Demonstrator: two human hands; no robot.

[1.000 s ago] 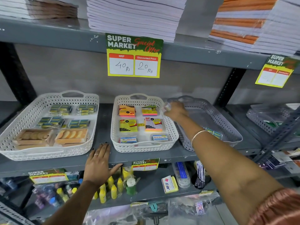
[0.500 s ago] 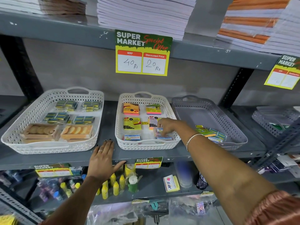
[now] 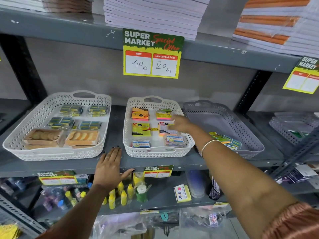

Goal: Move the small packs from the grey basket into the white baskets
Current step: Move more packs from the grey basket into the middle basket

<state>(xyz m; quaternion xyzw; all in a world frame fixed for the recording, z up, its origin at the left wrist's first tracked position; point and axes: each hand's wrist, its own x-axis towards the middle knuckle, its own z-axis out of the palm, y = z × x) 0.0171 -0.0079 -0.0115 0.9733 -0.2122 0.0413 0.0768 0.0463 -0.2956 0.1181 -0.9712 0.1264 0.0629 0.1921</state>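
Head view, shelf at chest height. Three baskets stand in a row on the grey shelf [image 3: 114, 118]: a large white basket [image 3: 57, 152] at left, a smaller white basket [image 3: 155, 152] in the middle, the grey basket [image 3: 241, 121] at right.

Right arm: extended forward and to the left, forearm crossing over the near-left corner of the grey basket, a thin bangle [image 3: 208, 144] at the wrist. Right hand [image 3: 181, 124] is over the right side of the middle white basket, palm down, fingers loosely curled and pointing left, above a pink-edged pack [image 3: 163, 130]. Cannot tell whether the fingertips hold anything; the fingers look partly open.

Left arm: reaching up from below. Left hand [image 3: 107, 168] lies flat, fingers spread, palm down on the near edge of the shelf, between the two white baskets. It holds nothing. A ring shows on one finger.

Small packs remaining in the grey basket [image 3: 227, 141]: a cluster of green-blue ones at its near-left corner, just beside the right forearm.

Middle white basket: six packs in two columns. Large white basket: blue-yellow packs at far, two orange boxes [image 3: 81, 138] near.
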